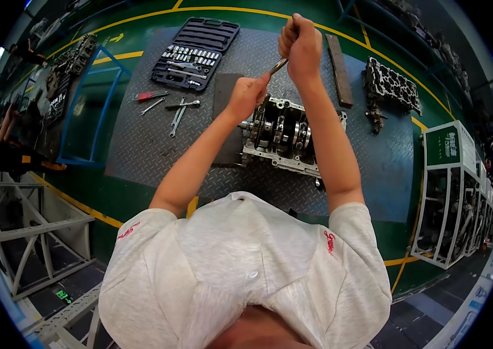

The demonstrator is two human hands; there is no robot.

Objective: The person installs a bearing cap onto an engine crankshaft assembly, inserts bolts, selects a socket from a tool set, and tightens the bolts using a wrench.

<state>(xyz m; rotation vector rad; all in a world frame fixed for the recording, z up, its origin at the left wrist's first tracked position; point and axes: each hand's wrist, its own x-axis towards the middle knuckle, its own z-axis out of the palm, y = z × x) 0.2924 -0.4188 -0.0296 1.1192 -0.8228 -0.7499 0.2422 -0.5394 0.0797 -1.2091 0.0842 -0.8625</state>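
Note:
A metal wrench slants between my two fists; only a short length of its shaft shows, so I cannot tell its exact kind. My right hand is closed round the upper end. Lower and to the left, my left hand is closed at the other end, thumb lying along the shaft and fingers mostly hidden. Just below my hands lies an engine block with its crankshaft exposed. My right forearm covers part of the block. The end of the wrench near the block is hidden by my left hand.
An open socket set case lies at the upper left of the metal plate table. Near it are combination wrenches and a red-handled tool. A wooden bar and a cylinder head lie right. Another person is far left.

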